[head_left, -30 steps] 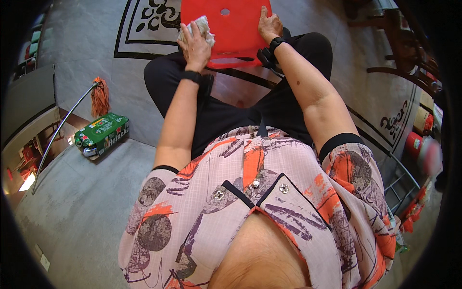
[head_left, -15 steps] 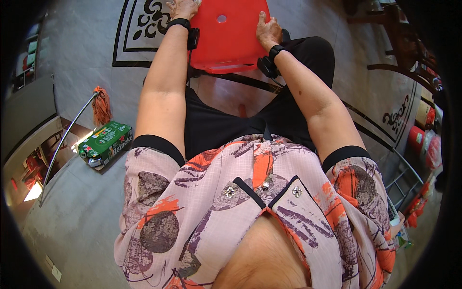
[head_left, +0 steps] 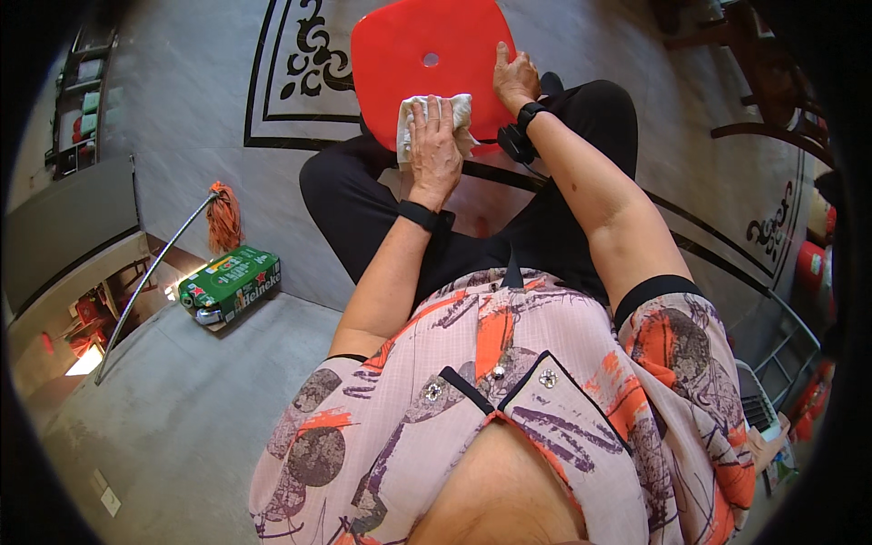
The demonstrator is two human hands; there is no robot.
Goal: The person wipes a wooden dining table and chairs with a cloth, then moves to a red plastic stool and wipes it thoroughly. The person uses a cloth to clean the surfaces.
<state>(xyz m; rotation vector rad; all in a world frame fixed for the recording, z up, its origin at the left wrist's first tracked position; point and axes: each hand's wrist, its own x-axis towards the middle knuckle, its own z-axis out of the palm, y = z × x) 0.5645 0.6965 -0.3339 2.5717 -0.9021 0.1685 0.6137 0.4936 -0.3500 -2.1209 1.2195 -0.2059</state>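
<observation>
A red plastic stool, its seat pierced by a small round hole, stands between my knees. On the near part of the seat, my left hand presses a folded white cloth flat under its stretched fingers. My right hand grips the seat's right edge, thumb on top and the other fingers curled at the rim. The stool's legs are mostly hidden by the seat.
Left of me, a green drinks carton lies on the grey floor beside an orange mop head with a thin handle. Dark wooden furniture stands at the far right. A metal rack is nearer on the right.
My left hand has come from the seat's far left side to its near edge, and the white cloth now shows beneath it. The seat's top now faces me more; my right hand stays at its edge.
</observation>
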